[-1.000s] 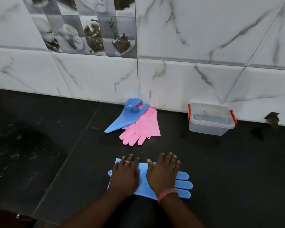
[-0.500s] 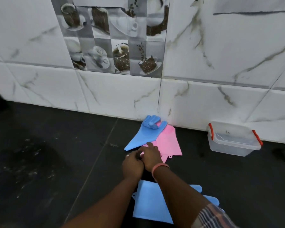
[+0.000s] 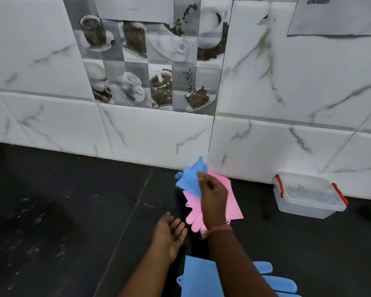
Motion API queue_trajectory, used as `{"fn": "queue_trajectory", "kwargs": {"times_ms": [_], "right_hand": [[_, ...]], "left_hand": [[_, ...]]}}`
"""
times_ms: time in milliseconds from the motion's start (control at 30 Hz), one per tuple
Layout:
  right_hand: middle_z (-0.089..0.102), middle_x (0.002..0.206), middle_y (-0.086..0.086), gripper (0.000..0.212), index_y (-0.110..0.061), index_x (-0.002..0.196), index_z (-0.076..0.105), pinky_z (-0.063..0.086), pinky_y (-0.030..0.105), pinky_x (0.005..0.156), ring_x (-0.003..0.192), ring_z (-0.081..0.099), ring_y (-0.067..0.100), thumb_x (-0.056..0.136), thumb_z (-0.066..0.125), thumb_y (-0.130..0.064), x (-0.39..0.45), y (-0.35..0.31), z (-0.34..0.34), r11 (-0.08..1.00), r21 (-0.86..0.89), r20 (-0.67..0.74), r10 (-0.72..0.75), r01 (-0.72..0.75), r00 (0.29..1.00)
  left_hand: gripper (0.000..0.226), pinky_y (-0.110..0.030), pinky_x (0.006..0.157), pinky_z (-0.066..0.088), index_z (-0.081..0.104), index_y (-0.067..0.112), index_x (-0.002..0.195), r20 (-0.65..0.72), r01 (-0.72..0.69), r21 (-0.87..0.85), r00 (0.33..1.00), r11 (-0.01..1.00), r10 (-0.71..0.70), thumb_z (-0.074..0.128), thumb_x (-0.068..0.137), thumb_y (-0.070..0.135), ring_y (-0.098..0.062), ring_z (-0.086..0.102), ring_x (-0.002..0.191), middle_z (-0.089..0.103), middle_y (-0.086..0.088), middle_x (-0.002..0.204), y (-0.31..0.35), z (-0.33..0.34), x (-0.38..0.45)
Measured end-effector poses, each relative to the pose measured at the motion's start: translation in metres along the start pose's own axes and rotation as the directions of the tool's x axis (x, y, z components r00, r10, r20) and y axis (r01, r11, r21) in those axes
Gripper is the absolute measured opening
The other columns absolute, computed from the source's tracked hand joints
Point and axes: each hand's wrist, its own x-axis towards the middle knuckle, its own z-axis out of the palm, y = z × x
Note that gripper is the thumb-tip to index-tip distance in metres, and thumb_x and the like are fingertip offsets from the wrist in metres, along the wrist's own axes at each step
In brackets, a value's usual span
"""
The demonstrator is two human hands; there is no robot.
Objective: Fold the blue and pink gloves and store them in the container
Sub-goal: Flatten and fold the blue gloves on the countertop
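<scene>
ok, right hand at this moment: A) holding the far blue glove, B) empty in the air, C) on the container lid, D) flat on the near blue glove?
A: the right hand pinches the far blue glove lifted above the pink glove; the container is untouched.

**Gloves and container: stock on the counter**

Blue glove: soft, textured, pinched and lifted in the right-hand grip, hanging crumpled.
Pink gloves: flat directly beneath the grip, fingers pointing toward the viewer, partly hidden by the wrist.
Second blue glove: flat, well below the grip, under the forearm, fingers to the right.
Container: clear plastic, red latches, lid on, right of the grip, against the wall.
</scene>
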Motion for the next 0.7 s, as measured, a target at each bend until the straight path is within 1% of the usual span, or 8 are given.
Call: {"fn": "queue_trajectory", "kwargs": {"times_ms": [100, 167, 233, 333, 433, 500, 600, 700], "right_hand": [[0.074, 0.083, 0.002, 0.018, -0.007, 0.082, 0.075, 0.053, 0.02, 0.066, 0.074, 0.065, 0.014, 0.085, 0.06, 0.003, -0.023, -0.022, -0.037, 0.98, 0.201, 0.188, -0.035, -0.004, 0.982], [0.067, 0.073, 0.014, 0.015, -0.006, 0.075, 0.069, 0.048, 0.024, 0.054, 0.062, 0.057, 0.022, 0.08, 0.056, -0.002, -0.041, -0.022, -0.061, 0.939, 0.264, 0.447, 0.084, -0.221, 0.891], [0.064, 0.07, 0.022, 0.013, -0.006, 0.077, 0.065, 0.039, 0.026, 0.05, 0.055, 0.05, 0.023, 0.08, 0.052, -0.006, -0.054, -0.014, -0.089, 0.927, 0.18, 0.559, 0.178, -0.328, 0.81], [0.069, 0.079, 0.026, 0.014, -0.003, 0.087, 0.067, 0.043, 0.028, 0.051, 0.059, 0.053, 0.027, 0.09, 0.057, -0.012, -0.06, 0.001, -0.126, 0.946, 0.114, 0.403, 0.235, -0.303, 0.885], [0.071, 0.094, 0.023, 0.027, -0.006, 0.103, 0.066, 0.054, 0.034, 0.06, 0.072, 0.061, 0.029, 0.09, 0.069, -0.029, -0.056, -0.001, -0.15, 0.945, 0.126, 0.219, 0.271, -0.303, 0.937], [0.068, 0.112, 0.017, 0.049, -0.018, 0.124, 0.058, 0.059, 0.047, 0.077, 0.092, 0.068, 0.03, 0.083, 0.076, -0.04, -0.059, -0.005, -0.157, 0.906, 0.139, 0.325, 0.339, -0.4, 0.883], [0.064, 0.134, 0.002, 0.07, -0.035, 0.143, 0.045, 0.057, 0.054, 0.088, 0.122, 0.063, 0.026, 0.082, 0.079, -0.045, -0.074, -0.007, -0.158, 0.923, 0.155, 0.466, 0.246, -0.352, 0.85], [0.062, 0.137, 0.014, 0.057, -0.027, 0.143, 0.051, 0.053, 0.059, 0.093, 0.124, 0.061, 0.034, 0.093, 0.064, -0.049, -0.083, -0.008, -0.165, 0.856, 0.362, 0.334, 0.252, -0.37, 0.908]], "left_hand": [[0.082, -0.051, 0.09, 0.056, 0.057, -0.002, 0.127, 0.316, 0.159, -0.118, 0.942, 0.98, -0.114, 0.069, 0.083, 0.067, -0.039, 0.065, 0.12, 0.065, -0.027, 0.127, 0.012, 0.016, -0.014], [0.07, -0.046, 0.086, 0.059, 0.064, 0.005, 0.118, 0.421, 0.085, -0.057, 0.906, 0.995, -0.053, 0.061, 0.087, 0.068, -0.032, 0.072, 0.104, 0.071, -0.02, 0.114, 0.016, 0.025, -0.025], [0.046, -0.039, 0.079, 0.06, 0.064, 0.008, 0.117, 0.398, 0.024, 0.041, 0.916, 0.999, -0.038, 0.053, 0.099, 0.049, -0.025, 0.074, 0.083, 0.074, -0.012, 0.097, 0.009, 0.036, -0.033], [0.06, -0.053, 0.105, 0.042, 0.051, -0.003, 0.144, 0.523, 0.039, 0.167, 0.844, 0.985, -0.122, 0.056, 0.09, 0.022, -0.041, 0.062, 0.1, 0.061, -0.027, 0.123, -0.014, 0.034, -0.042], [0.064, -0.062, 0.105, 0.039, 0.054, 0.004, 0.144, 0.633, -0.078, 0.308, 0.761, 0.948, -0.143, 0.052, 0.081, 0.014, -0.048, 0.054, 0.112, 0.058, -0.032, 0.133, -0.03, 0.039, -0.049], [0.058, -0.056, 0.097, 0.043, 0.059, 0.018, 0.141, 0.683, -0.299, 0.451, 0.722, 0.841, -0.11, 0.054, 0.083, 0.019, -0.04, 0.057, 0.11, 0.066, -0.024, 0.127, -0.043, 0.048, -0.056], [0.055, -0.038, 0.11, 0.047, 0.057, 0.046, 0.141, 0.724, -0.476, 0.637, 0.64, 0.606, -0.258, 0.064, 0.088, 0.058, -0.009, 0.061, 0.127, 0.066, 0.014, 0.138, -0.064, 0.058, -0.073], [0.065, -0.042, 0.117, 0.042, 0.058, 0.024, 0.144, 0.749, -0.416, 0.558, 0.624, 0.718, -0.221, 0.06, 0.08, 0.017, -0.018, 0.058, 0.135, 0.063, 0.004, 0.144, -0.069, 0.055, -0.066]]}}
